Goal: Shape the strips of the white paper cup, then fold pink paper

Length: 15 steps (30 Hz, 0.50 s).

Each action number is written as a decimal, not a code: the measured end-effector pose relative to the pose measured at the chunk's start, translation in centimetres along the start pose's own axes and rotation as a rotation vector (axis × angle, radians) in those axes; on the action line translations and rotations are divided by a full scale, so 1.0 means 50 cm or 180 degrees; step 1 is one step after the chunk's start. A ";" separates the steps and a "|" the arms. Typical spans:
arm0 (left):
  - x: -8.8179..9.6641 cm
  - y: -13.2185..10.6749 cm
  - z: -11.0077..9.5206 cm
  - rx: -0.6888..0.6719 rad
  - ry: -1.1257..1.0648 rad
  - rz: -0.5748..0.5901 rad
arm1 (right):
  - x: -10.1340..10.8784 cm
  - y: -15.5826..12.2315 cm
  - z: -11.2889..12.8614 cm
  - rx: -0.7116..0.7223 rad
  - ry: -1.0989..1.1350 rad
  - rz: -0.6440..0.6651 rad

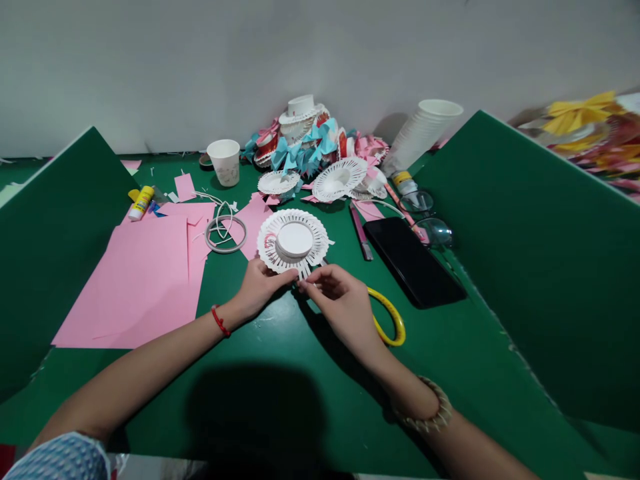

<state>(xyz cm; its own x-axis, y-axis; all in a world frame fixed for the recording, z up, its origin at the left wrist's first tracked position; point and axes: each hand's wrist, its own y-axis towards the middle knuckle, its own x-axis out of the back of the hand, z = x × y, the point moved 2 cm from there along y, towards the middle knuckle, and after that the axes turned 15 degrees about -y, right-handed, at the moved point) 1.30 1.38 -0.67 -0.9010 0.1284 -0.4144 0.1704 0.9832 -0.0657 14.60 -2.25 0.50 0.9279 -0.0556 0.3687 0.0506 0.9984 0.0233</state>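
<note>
Presently | both hands (pixel 345 307) nearly closed | pinching fringed paper cup (pixel 295 239) (near edge)

Over at left, paper sheets (pixel 145 273) are lying, a glue stick (pixel 141 203) resting at their top edge; mid-frame, the cut cup (pixel 295 240) is showing between sheets and phone (pixel 415 260); behind, upper centre, a decoration heap (pixel 305 153) is spreading, a cup stack (pixel 423 137) flanking it rightward.
</note>
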 end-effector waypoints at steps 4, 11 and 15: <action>0.000 0.001 0.002 0.0064 -0.0097 -0.0098 | 0.005 -0.006 0.009 0.0789 -0.0890 -0.0187; 0.000 0.002 0.004 -0.0052 -0.0153 -0.0189 | 0.012 -0.019 0.026 0.2095 -0.2590 -0.0821; -0.007 0.000 -0.003 -0.0015 -0.0133 -0.0259 | 0.010 -0.022 0.032 0.2313 -0.2883 -0.0967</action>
<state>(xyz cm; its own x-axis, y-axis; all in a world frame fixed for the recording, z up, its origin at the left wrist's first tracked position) 1.55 1.34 -0.38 -0.8944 0.0428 -0.4453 0.0953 0.9908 -0.0963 14.40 -3.39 2.13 0.3025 -0.5614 0.7703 -0.2683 0.7253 0.6340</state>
